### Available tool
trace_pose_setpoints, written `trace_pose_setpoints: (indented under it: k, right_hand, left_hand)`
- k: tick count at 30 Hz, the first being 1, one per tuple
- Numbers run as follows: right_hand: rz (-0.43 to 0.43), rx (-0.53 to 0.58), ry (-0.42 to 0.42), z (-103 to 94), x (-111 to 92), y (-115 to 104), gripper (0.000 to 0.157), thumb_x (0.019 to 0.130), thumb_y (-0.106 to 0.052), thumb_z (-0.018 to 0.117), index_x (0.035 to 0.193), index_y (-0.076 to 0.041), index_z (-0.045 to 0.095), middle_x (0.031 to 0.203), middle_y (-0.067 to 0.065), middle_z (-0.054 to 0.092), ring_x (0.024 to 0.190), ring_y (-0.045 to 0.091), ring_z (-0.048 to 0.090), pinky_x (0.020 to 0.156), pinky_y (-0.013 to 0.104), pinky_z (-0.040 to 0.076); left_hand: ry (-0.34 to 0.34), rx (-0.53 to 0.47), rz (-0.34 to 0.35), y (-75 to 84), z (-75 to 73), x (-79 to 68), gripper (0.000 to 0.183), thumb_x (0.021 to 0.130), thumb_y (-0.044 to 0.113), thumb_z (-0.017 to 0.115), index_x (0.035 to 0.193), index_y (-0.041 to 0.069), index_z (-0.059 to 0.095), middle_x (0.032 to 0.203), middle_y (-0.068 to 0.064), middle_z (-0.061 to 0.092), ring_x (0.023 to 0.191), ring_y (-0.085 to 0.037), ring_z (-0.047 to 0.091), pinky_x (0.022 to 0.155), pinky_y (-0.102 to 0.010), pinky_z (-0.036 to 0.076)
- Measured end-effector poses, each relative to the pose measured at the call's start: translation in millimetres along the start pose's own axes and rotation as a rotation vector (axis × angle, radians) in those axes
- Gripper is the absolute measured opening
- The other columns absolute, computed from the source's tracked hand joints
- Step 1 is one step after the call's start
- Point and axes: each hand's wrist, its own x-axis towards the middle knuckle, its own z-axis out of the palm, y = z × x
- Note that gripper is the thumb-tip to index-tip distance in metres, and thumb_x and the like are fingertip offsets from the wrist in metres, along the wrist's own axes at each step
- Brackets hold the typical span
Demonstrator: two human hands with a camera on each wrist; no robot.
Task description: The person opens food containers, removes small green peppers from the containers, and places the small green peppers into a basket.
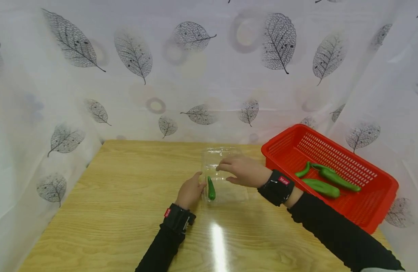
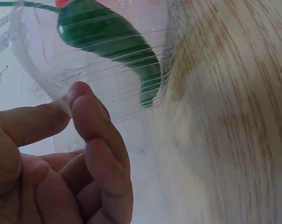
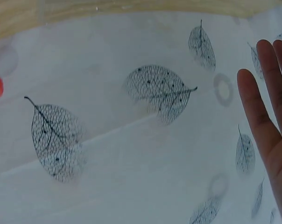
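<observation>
A clear plastic clamshell box [image 1: 230,194] lies unfolded on the table, its lid half toward the back. One green pepper [image 1: 211,189] rests along the left side of the box; through the ribbed clear wall, the left wrist view shows this pepper [image 2: 110,39] with its stem. My left hand [image 1: 189,192] pinches the box's left rim between thumb and fingertips. Over the right part of the box hovers my right hand [image 1: 245,172], holding nothing, its fingers stretched out to the left. In the right wrist view, that hand's fingers [image 3: 255,109] are straight and spread.
At the right stands a red slotted basket [image 1: 382,181] with several green peppers [image 1: 321,187] inside, next to my right forearm. A pale curtain [image 1: 202,75] printed with leaves hangs behind and at the sides of the wooden table [image 1: 127,211].
</observation>
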Motion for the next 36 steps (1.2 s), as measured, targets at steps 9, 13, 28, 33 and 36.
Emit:
trace_pose_setpoints:
  k: [9, 13, 28, 33, 36]
  right_hand:
    - [-0.005, 0.018, -0.211, 48.1, 18, -1, 0.036, 0.079, -0.016, 0.075, 0.113, -0.014, 0.064, 0.109, 0.003, 0.068, 0.097, 0.019, 0.065, 0.085, 0.033, 0.052]
    - [-0.03, 0.02, -0.244, 58.5, 21, 0, 0.037, 0.077, -0.014, 0.076, 0.112, -0.013, 0.064, 0.104, 0.004, 0.068, 0.092, 0.019, 0.066, 0.08, 0.031, 0.053]
    - [-0.008, 0.067, -0.35, 82.9, 28, -4, 0.042, 0.075, -0.009, 0.077, 0.114, -0.015, 0.067, 0.11, 0.002, 0.069, 0.097, 0.017, 0.066, 0.083, 0.029, 0.053]
    - [-0.027, 0.068, -0.348, 95.5, 29, -1, 0.04, 0.075, -0.01, 0.078, 0.113, -0.017, 0.068, 0.109, 0.0, 0.069, 0.094, 0.015, 0.067, 0.08, 0.026, 0.053]
    - [-0.04, 0.066, -0.342, 101.3, 29, 1, 0.039, 0.074, -0.01, 0.078, 0.111, -0.017, 0.069, 0.109, 0.001, 0.069, 0.095, 0.015, 0.067, 0.081, 0.026, 0.053]
  left_hand:
    - [-0.011, -0.004, -0.001, -0.3, -0.5, -0.5, 0.05, 0.096, 0.022, 0.054, 0.14, 0.004, 0.04, 0.071, -0.001, 0.06, 0.059, -0.012, 0.051, 0.052, -0.024, 0.035]
    - [-0.01, -0.008, 0.001, -1.0, 0.3, -0.6, 0.049, 0.096, 0.022, 0.054, 0.14, 0.004, 0.04, 0.071, -0.002, 0.061, 0.059, -0.012, 0.052, 0.052, -0.024, 0.036]
    - [0.004, 0.01, 0.01, -1.9, 0.5, -1.3, 0.048, 0.096, 0.021, 0.054, 0.139, 0.003, 0.041, 0.072, -0.002, 0.062, 0.059, -0.012, 0.052, 0.052, -0.024, 0.036]
    - [0.006, 0.016, 0.001, -1.3, 0.0, -1.0, 0.049, 0.096, 0.022, 0.054, 0.139, 0.003, 0.042, 0.075, -0.002, 0.061, 0.061, -0.012, 0.052, 0.054, -0.025, 0.036]
    - [0.005, 0.007, 0.0, 0.3, 0.2, -0.2, 0.049, 0.096, 0.022, 0.054, 0.139, 0.003, 0.042, 0.076, -0.004, 0.063, 0.062, -0.013, 0.053, 0.055, -0.025, 0.038]
